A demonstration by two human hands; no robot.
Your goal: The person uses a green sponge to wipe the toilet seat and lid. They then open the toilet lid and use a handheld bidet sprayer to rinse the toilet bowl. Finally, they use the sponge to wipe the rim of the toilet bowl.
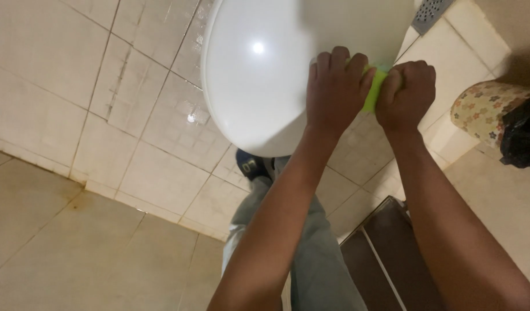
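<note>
Head view, looking straight down. Both hands meet at the right edge of a glossy white oval toilet lid (259,75), which fills the upper middle of the frame and carries a bright light reflection on its surface.

Left hand (337,86): fingers curled over, knuckles up, clenched onto a bright yellow-green sponge or cloth (373,89). The hand lies over the lid's right rim, seemingly pressing the green thing against it.

Right hand (408,92): closed into a fist, gripping the other side of the same green thing. Only a narrow strip of green shows between the two hands; its full shape cannot be told.

The two hands are just beside each other, nearly touching, with the green strip between them.

Below the lid: a leg in grey-blue trousers (311,253) and the toe of a dark blue shoe (250,167), standing on cream square floor tiles (155,115) with some wet gloss near the lid.

Right edge: a round bin with a flower-patterned cream side (481,112), lined with a black plastic bag (521,135), well apart from the hands.

Top right: a grey metal drain grate (429,12). Bottom right: a dark brown mat (386,253).
</note>
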